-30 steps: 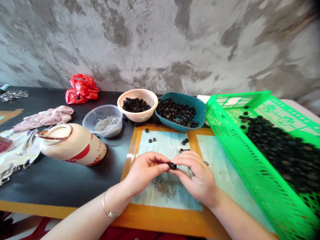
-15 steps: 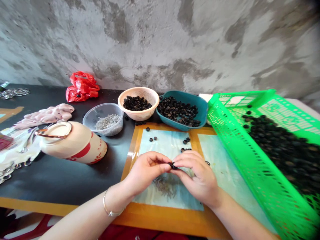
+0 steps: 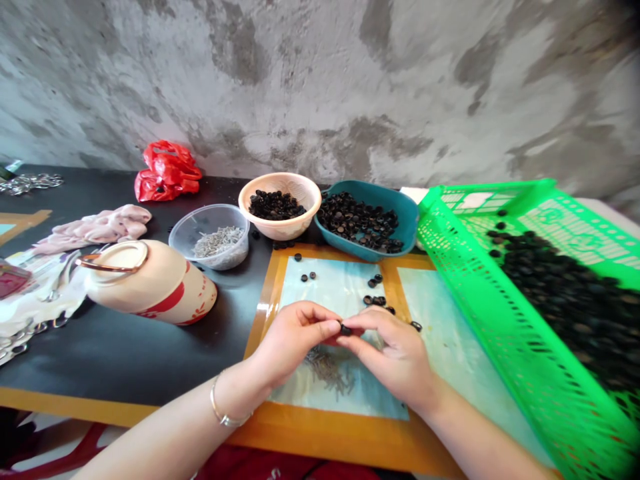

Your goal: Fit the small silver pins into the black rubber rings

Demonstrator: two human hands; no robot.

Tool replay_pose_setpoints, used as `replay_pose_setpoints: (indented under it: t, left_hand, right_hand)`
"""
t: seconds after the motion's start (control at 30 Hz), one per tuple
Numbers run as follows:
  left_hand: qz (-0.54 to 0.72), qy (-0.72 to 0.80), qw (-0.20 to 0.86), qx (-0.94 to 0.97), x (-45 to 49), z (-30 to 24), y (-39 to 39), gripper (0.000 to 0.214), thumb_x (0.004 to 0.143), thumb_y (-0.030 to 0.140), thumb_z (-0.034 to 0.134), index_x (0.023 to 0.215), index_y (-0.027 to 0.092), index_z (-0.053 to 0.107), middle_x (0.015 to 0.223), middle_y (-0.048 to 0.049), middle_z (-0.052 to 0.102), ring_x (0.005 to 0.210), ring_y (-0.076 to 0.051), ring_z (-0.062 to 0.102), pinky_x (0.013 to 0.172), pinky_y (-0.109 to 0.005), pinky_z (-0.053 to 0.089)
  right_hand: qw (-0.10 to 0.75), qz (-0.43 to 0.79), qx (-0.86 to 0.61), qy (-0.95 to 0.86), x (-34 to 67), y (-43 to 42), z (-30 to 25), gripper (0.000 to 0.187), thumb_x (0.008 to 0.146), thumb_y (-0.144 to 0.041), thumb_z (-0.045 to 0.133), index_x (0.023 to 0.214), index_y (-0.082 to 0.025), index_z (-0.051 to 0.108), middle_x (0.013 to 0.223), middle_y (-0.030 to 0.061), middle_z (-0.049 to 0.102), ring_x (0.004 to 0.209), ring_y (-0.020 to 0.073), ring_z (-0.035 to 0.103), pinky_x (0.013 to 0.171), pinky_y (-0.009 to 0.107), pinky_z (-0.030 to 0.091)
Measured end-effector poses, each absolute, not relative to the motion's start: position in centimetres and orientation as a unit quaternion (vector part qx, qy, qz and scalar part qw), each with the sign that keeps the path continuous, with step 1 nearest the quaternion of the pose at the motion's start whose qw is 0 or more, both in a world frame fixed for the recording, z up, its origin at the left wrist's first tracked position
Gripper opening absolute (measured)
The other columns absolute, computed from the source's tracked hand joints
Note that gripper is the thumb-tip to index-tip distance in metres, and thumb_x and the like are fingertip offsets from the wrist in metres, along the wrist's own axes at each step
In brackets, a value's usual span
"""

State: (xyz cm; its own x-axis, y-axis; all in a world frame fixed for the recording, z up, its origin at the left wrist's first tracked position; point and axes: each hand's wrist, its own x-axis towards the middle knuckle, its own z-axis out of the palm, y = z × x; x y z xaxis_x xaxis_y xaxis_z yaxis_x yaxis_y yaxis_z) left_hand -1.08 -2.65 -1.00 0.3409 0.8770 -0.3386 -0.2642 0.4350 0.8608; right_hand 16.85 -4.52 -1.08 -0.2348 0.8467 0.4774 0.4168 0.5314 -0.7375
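Note:
Between my two hands, over the light blue sheet (image 3: 295, 393), is a small round black cap (image 3: 345, 329). My left hand (image 3: 295, 340) pinches it between thumb and fingertips. From the other side, the fingertips and thumb of my right hand (image 3: 395, 353) close on the same cap. Under my hands lies a loose pile of thin grey pins (image 3: 330, 373). Several black caps (image 3: 375, 301) rest on the sheet just beyond my right hand, and a few more (image 3: 309, 276) lie farther back.
Behind the sheet stand a clear bowl of metal pins (image 3: 210, 257), a peach bowl (image 3: 280, 230) and a teal basin (image 3: 367, 250), both with black caps. A green crate (image 3: 480, 320) fills the right side. On the left are a cream tumbler (image 3: 155, 283), gloves (image 3: 95, 229) and a red bag (image 3: 167, 171).
My right fingers have shifted on the cap, showing more of it and of the caps behind. Both hands stay in about the same place.

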Motion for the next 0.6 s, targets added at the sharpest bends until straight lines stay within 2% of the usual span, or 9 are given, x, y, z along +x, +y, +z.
replay_pose_setpoints:
  t: [0.17,0.33,0.47,0.6]
  left_hand:
    - [0.393,0.424,0.73,0.365,-1.39,-1.13,-2.37,0.027,0.067,0.034,0.082,0.076,0.012,0.071,0.074,-0.0048,0.073,0.067,-0.015,0.066,0.07,-0.028,0.053]
    - [0.383,0.41,0.73,0.39,-1.54,-0.95,-2.32,0.024,0.068,0.033,0.082,0.077,0.012,0.074,0.073,-0.0054,0.073,0.066,-0.014,0.064,0.069,-0.026,0.051]
    - [0.37,0.376,0.743,0.412,-1.64,-0.96,-2.46,0.018,0.072,0.031,0.079,0.075,0.014,0.075,0.076,-0.0052,0.074,0.07,-0.013,0.064,0.069,-0.024,0.05]
    - [0.374,0.365,0.747,0.411,-1.73,-1.15,-2.41,0.018,0.07,0.03,0.081,0.069,0.014,0.072,0.068,-0.0018,0.071,0.063,-0.011,0.061,0.065,-0.022,0.048]
  right_hand:
    - [0.427,0.32,-0.44,-0.723,17.03,-4.66,-1.15,0.019,0.086,-0.022,0.068,0.105,-0.025,0.068,0.085,0.0004,0.07,0.076,0.0146,0.067,0.071,0.027,0.054]
    - [0.426,0.367,-0.442,-0.699,17.32,-4.61,-1.54,0.015,0.086,-0.023,0.068,0.101,-0.026,0.067,0.084,-0.0009,0.07,0.076,0.0139,0.066,0.07,0.025,0.053]
    - [0.411,0.336,-0.413,-0.74,17.57,-4.35,-1.55,0.026,0.087,-0.025,0.068,0.113,-0.025,0.064,0.087,0.0009,0.067,0.079,0.0159,0.063,0.074,0.029,0.051]
    - [0.397,0.271,-0.336,-0.81,17.74,-4.0,-1.39,0.033,0.094,-0.032,0.058,0.126,-0.024,0.058,0.09,0.0041,0.066,0.082,0.0181,0.058,0.076,0.034,0.047]
